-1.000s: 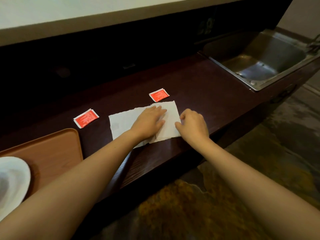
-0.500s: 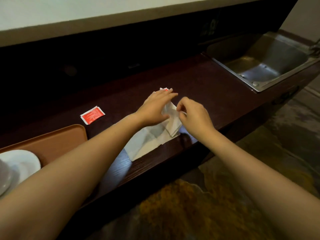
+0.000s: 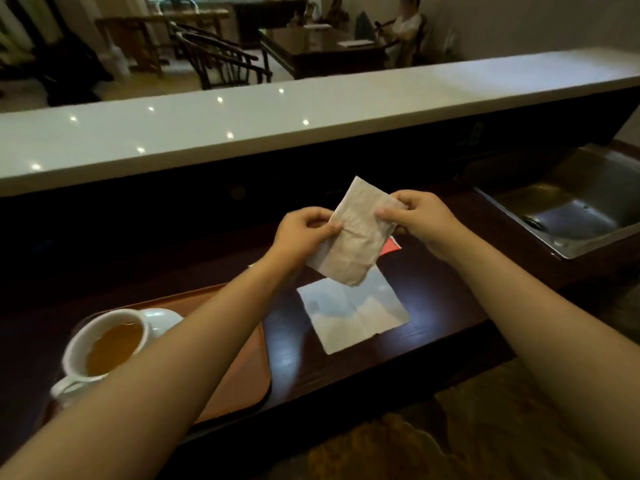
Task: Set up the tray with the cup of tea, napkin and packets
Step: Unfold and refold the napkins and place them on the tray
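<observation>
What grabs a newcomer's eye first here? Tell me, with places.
Mid-frame, the left hand and right hand hold a crumpled napkin up above the dark counter, each pinching a side. A second, flat napkin lies beneath it. At lower left, a cup of tea sits on the orange tray.

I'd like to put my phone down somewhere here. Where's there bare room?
The tray is bare right of the teacup, under the left forearm. Dark counter lies open between the flat napkin and the sink. It's crowded mid-counter, where both hands hold another napkin.
</observation>
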Demonstrator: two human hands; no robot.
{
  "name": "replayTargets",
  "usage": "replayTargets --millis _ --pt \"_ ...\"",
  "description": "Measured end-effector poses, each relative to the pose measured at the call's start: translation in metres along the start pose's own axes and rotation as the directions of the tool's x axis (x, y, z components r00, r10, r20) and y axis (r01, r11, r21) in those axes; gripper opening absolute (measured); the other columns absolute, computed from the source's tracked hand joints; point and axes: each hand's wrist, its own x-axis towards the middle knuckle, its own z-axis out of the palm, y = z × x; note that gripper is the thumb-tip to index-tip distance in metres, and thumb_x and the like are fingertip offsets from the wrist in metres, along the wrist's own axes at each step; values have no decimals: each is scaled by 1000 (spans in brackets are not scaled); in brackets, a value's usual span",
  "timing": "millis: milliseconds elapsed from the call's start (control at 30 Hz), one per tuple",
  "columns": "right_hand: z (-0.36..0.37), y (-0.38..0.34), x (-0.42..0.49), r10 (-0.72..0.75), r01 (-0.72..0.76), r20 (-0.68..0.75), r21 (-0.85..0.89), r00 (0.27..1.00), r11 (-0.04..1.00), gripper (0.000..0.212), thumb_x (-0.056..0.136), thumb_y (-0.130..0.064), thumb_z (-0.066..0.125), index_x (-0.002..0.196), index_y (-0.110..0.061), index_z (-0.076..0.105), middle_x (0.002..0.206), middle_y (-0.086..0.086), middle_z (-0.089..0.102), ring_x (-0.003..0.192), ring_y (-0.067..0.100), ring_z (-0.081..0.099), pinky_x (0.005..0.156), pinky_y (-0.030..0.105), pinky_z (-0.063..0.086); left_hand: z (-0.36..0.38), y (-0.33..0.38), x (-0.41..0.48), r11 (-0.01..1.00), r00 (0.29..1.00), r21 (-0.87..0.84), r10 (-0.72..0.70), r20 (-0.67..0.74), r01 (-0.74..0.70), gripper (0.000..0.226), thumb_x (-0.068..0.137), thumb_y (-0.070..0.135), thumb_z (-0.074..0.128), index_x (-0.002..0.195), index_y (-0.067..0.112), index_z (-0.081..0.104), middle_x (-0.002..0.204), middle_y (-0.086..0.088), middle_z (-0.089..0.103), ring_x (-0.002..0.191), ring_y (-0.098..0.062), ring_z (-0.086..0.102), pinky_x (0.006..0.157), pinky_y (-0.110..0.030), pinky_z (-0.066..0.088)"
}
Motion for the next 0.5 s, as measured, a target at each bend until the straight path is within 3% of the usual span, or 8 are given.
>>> replayTargets --millis 100,200,300,400,467,500 --pt "37 -10 11 39 -42 118 25 992 999 15 80 -7 64 70 -17 62 73 9 59 68 22 58 66 36 48 -24 -14 -31 989 987 -110 -112 -114 99 19 81 3 60 100 0 62 76 -1 65 62 2 63 56 -11 49" --pt "86 -12 16 41 -18 237 -100 971 995 11 81 -14 65 73 -21 61 77 1 60 73 17 57 65 28 46 -47 -36 -62 977 952 -69 -212 -223 202 29 83 6 58 111 8 57 97 -9 66 88 -18 64 72 -27 54" --pt "138 -4 17 63 7 335 -203 940 979 6 81 -18 64 86 -17 60 82 -3 58 79 15 57 62 22 46 -68 -62 -92 964 925 -46 -264 -274 261 37 83 8 57 117 18 49 108 -4 62 95 -16 61 71 -27 54" --pt "184 8 14 88 21 389 -266 917 964 18 79 -17 65 96 -10 62 90 3 60 86 21 59 71 30 51 -83 -87 -108 937 883 21 -320 -344 348 43 81 9 59 120 22 46 116 -3 59 101 -19 58 83 -38 54" --pt "210 17 14 87 31 393 -284 916 958 25 78 -16 67 101 -7 64 94 6 61 86 20 58 72 31 49 -89 -103 -115 919 860 61 -339 -382 389 44 81 8 59 121 22 45 120 -4 58 100 -17 56 81 -32 54" --pt "221 22 14 83 41 394 -295 915 955 26 77 -16 67 102 -6 64 96 7 62 86 19 57 71 30 47 -92 -111 -118 915 856 94 -325 -402 392 45 81 8 57 121 22 45 120 -4 58 95 -12 56 74 -21 52"
